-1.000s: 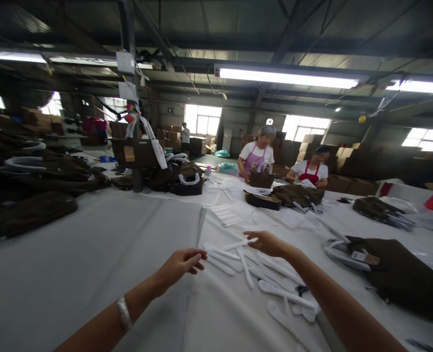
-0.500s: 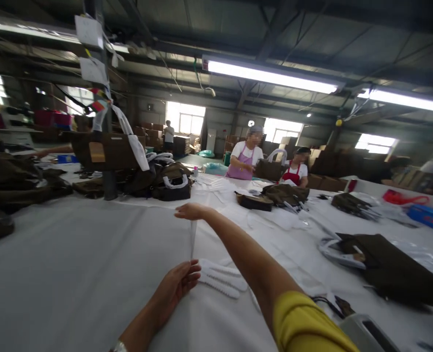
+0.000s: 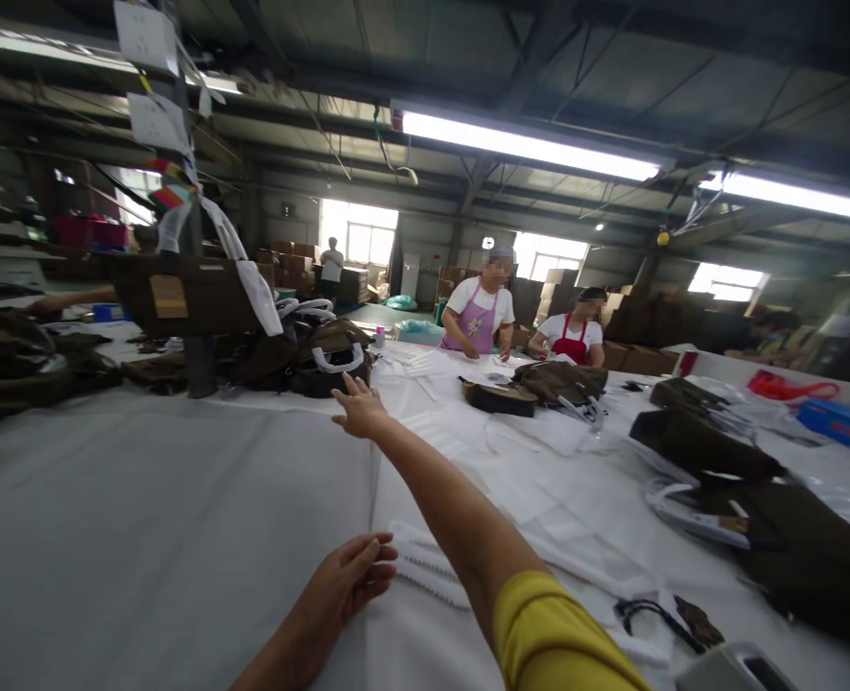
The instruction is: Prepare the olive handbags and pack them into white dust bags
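A large whitish sheet (image 3: 166, 518) covers the left part of the table. Over its far right corner reaches my right hand (image 3: 363, 408), palm down, fingers spread, holding nothing visible. Nearer to me, my left hand (image 3: 349, 581) rests at the sheet's right edge. Its fingers are loosely curved and apart, with nothing seen between them. Close beside the left fingertips lie white padded strips (image 3: 425, 579) with stitched edges, partly covered by my right forearm.
Dark bags with white-wrapped handles lie at the back (image 3: 335, 355) and on the right (image 3: 806, 547). A post (image 3: 199, 360) rises at the back left. A grey device (image 3: 734, 669) stands at the front right. Co-workers in a purple apron (image 3: 477, 321) and red apron (image 3: 571, 341) are across the table.
My right hand has spread its fingers and shifted slightly left. My left hand has moved a little down toward me, its fingers loosened. Another dark bag shows at the right. The view has shifted slightly.
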Demonstrator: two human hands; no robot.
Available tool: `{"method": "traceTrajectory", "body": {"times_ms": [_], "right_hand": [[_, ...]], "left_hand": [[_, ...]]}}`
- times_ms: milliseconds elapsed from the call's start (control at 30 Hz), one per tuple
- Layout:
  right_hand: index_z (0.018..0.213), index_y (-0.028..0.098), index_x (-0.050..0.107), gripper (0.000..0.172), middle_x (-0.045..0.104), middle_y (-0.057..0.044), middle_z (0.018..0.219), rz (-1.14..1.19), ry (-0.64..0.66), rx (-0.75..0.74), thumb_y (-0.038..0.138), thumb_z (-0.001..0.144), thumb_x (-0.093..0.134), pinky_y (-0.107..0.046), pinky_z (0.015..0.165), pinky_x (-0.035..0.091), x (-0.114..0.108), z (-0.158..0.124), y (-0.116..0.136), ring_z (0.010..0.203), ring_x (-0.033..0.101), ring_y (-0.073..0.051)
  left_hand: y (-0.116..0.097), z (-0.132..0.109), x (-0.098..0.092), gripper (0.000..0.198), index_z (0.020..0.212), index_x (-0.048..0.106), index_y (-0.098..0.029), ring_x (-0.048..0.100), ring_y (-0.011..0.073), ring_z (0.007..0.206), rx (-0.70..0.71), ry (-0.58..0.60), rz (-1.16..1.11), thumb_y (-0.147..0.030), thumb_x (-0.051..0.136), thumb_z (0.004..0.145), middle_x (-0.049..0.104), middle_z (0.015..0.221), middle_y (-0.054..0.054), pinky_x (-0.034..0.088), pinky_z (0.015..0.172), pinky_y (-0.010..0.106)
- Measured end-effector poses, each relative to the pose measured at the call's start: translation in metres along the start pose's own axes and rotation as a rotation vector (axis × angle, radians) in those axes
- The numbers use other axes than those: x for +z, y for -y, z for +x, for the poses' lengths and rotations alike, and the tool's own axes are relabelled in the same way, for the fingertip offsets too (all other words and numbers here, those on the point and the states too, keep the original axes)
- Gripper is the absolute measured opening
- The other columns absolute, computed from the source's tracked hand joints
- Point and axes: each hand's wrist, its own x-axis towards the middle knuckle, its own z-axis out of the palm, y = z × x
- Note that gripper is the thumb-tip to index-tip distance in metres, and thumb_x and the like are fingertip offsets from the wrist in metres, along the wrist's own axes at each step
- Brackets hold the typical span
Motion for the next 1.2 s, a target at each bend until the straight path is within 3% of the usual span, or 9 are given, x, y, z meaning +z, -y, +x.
{"method": "traceTrajectory", "body": {"times_ms": [267, 433, 567, 700, 867, 967, 1200], "right_hand": [[0.136, 0.021, 0.053, 0.045, 0.047, -0.012, 0.146, 0.029, 0.009, -0.062, 0.037, 0.095, 0.061, -0.056, 0.106, 0.042, -0.018, 0.033, 0.002, 0.129, 0.050, -0.031], [0.121, 0.018, 0.062, 0.032, 0.061, -0.008, 0.127, 0.084, 0.148, -0.074, 0.037, 0.095, 0.062, -0.045, 0.093, 0.054, -0.014, 0.039, 0.000, 0.110, 0.062, -0.026], [0.121, 0.019, 0.062, 0.031, 0.063, -0.008, 0.124, 0.127, 0.149, -0.064, 0.038, 0.096, 0.060, -0.044, 0.092, 0.054, 0.016, 0.019, -0.003, 0.107, 0.064, -0.024], [0.127, 0.020, 0.059, 0.035, 0.059, -0.010, 0.132, 0.178, 0.056, -0.089, 0.038, 0.098, 0.058, -0.047, 0.097, 0.052, 0.067, -0.009, 0.004, 0.113, 0.061, -0.025], [0.134, 0.020, 0.056, 0.040, 0.049, -0.011, 0.147, 0.195, -0.092, -0.094, 0.036, 0.097, 0.058, -0.059, 0.111, 0.036, 0.127, -0.035, 0.012, 0.134, 0.047, -0.031], [0.134, 0.021, 0.056, 0.038, 0.049, -0.010, 0.148, 0.218, -0.153, -0.102, 0.036, 0.099, 0.056, -0.059, 0.114, 0.031, 0.140, -0.040, 0.008, 0.138, 0.043, -0.030], [0.132, 0.020, 0.058, 0.037, 0.052, -0.010, 0.146, 0.245, -0.190, -0.120, 0.037, 0.099, 0.056, -0.059, 0.115, 0.030, 0.142, -0.037, 0.003, 0.138, 0.044, -0.030]], "left_hand": [[0.006, 0.003, 0.000, 0.052, 0.104, 0.073, -0.012, 0.068, 0.0173, 0.084, 0.036, 0.019, 0.038, -0.051, 0.082, 0.071, 0.071, 0.100, 0.011, 0.054, 0.078, 0.028], [0.006, 0.001, 0.001, 0.049, 0.105, 0.072, -0.011, 0.068, 0.0171, 0.084, 0.055, 0.040, 0.046, -0.049, 0.080, 0.074, 0.071, 0.102, 0.012, 0.053, 0.079, 0.029], [0.005, -0.002, 0.002, 0.048, 0.105, 0.071, -0.011, 0.067, 0.0176, 0.085, 0.063, 0.052, 0.054, -0.048, 0.079, 0.075, 0.070, 0.102, 0.012, 0.052, 0.080, 0.029], [0.003, -0.003, 0.004, 0.053, 0.106, 0.070, -0.013, 0.067, 0.0178, 0.085, 0.069, 0.052, 0.069, -0.052, 0.080, 0.072, 0.070, 0.103, 0.012, 0.052, 0.080, 0.029], [0.008, 0.001, 0.005, 0.050, 0.087, 0.072, -0.011, 0.067, 0.0196, 0.080, 0.056, 0.064, 0.145, -0.057, 0.079, 0.070, 0.072, 0.089, 0.012, 0.049, 0.075, 0.030], [0.013, 0.004, 0.005, 0.052, 0.079, 0.069, -0.011, 0.067, 0.0218, 0.075, 0.068, 0.064, 0.193, -0.059, 0.082, 0.064, 0.071, 0.078, 0.010, 0.049, 0.074, 0.033], [0.014, 0.003, 0.006, 0.050, 0.080, 0.067, -0.012, 0.067, 0.0248, 0.077, 0.082, 0.070, 0.253, -0.059, 0.079, 0.067, 0.070, 0.079, 0.012, 0.048, 0.076, 0.038]]}}
